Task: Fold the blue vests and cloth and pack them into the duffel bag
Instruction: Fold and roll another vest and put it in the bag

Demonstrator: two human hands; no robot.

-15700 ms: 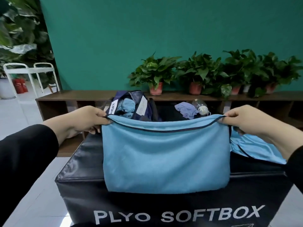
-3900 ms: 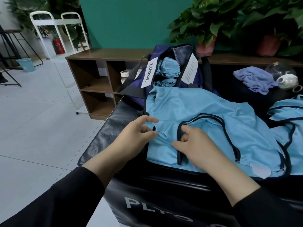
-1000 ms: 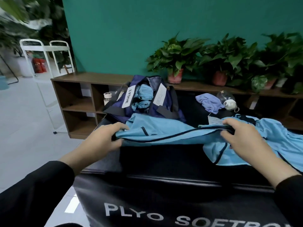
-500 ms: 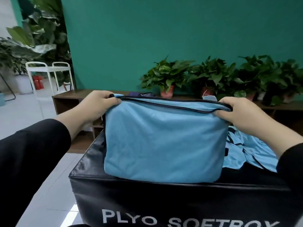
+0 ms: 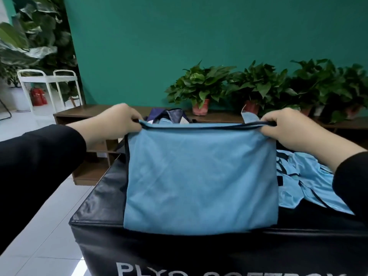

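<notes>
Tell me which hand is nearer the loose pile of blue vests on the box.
Right. The right hand grips the held vest at its top right corner, just above the loose vests. The left hand has its grip on the far corner, across the vest's width.

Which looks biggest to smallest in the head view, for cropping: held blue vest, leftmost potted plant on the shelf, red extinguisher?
1. Held blue vest, though nearness to the camera inflates it.
2. Leftmost potted plant.
3. Red extinguisher.

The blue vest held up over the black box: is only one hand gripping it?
No: the left hand and the right hand each pinch a top corner of the blue vest.
</notes>
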